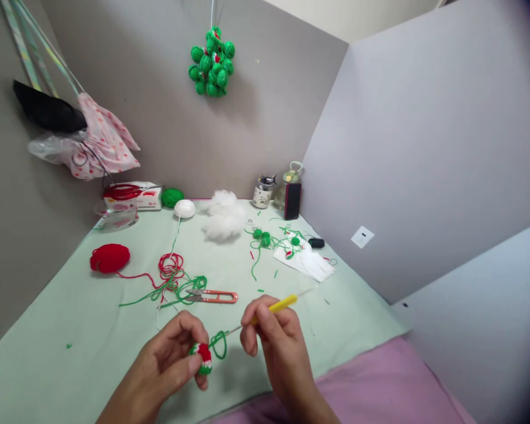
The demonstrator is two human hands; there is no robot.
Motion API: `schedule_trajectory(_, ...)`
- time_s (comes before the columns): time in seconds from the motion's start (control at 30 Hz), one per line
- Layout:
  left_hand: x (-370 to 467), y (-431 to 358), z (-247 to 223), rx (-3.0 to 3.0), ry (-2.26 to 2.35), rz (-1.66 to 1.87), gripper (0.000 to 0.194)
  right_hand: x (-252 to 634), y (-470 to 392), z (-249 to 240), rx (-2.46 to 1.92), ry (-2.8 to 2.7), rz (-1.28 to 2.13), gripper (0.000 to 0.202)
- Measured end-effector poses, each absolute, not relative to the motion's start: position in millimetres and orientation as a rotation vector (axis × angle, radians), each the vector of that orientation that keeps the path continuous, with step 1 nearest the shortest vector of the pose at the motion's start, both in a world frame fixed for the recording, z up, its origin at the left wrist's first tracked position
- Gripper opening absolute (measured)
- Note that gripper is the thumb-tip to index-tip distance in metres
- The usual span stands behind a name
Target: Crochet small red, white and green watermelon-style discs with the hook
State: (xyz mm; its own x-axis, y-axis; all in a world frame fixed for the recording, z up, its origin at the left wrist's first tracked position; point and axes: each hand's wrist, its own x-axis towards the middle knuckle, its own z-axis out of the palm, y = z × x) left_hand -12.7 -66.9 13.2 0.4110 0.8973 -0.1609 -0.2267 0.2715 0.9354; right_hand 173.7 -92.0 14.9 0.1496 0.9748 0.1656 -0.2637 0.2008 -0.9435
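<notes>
Between the thumb and fingers of my left hand is a small crocheted piece in red, white and green; part of it is hidden by the thumb. My right hand grips a crochet hook by its yellow handle. The metal shaft points left toward the piece, and a loop of green yarn hangs around its tip. Just beyond my hands lie orange-handled thread snips, touching tangled green yarn and red yarn.
A red yarn ball lies left; white and green balls and white stuffing stand farther back. Small green crocheted balls and white paper are right. A phone leans by a bottle. A green crocheted bunch hangs above.
</notes>
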Motion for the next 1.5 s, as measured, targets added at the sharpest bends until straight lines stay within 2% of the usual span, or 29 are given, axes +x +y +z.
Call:
schedule_trajectory(0.13, -12.5, -66.7, 12.5, 0.987, 0.798, 0.873, 0.034, 171.1, -92.5, 16.9, -1.001, -1.07, 1.15, 0.042)
schedule_trajectory(0.3, -12.9, -66.2, 9.8, 1.004, 0.847, 0.879, 0.034, 164.9, -99.2, 14.3, -0.982, -1.394, 0.741, 0.029)
schedule_trajectory(0.4, -16.0, -64.6, 10.6, 0.987, 0.851, 0.895, 0.035, 167.5, -96.2, 13.1, -0.878, -1.175, 0.964, 0.031)
schedule_trajectory(0.53, -20.4, -63.2, 12.8, 0.896, 0.851, 0.948, 0.026, 172.6, -92.8, 13.9, -0.782, -1.05, 1.282, 0.035)
schedule_trajectory(0.6, -21.2, -65.1, 15.0, 0.871, 0.849, 0.96, 0.021, 171.9, -94.4, 12.8, -0.886, -1.186, 1.172, 0.03)
schedule_trajectory(0.7, -20.9, -68.9, 18.5, 0.886, 0.809, 0.925, 0.016, 166.7, -97.4, 8.2, -1.056, -1.492, 0.736, 0.016)
schedule_trajectory(0.77, -21.2, -69.4, 18.9, 0.892, 0.782, 0.916, 0.015, 162.6, -97.8, 4.1, -1.072, -1.601, 0.519, 0.019)
schedule_trajectory(0.83, -22.4, -68.5, 16.7, 0.897, 0.792, 0.938, 0.016, 159.7, -96.9, 0.5, -1.067, -1.611, 0.462, 0.024)
schedule_trajectory(0.93, -24.6, -67.8, 9.7, 0.904, 0.812, 0.984, 0.017, 157.7, -95.1, -3.5, -1.026, -1.612, 0.462, 0.02)
schedule_trajectory(1.07, -25.8, -69.5, 0.5, 0.953, 0.816, 1.037, 0.02, 152.5, -93.3, -7.3, -0.94, -1.759, 0.393, 0.037)
schedule_trajectory(1.3, -29.0, -68.2, 3.5, 1.096, 0.948, 1.096, 0.015, 137.6, -90.9, -2.3, -1.08, -1.476, 0.645, 0.008)
schedule_trajectory(1.5, -29.3, -69.6, 1.2, 1.096, 0.925, 1.126, 0.012, 133.2, -89.6, -0.2, -1.117, -1.381, 0.887, 0.003)
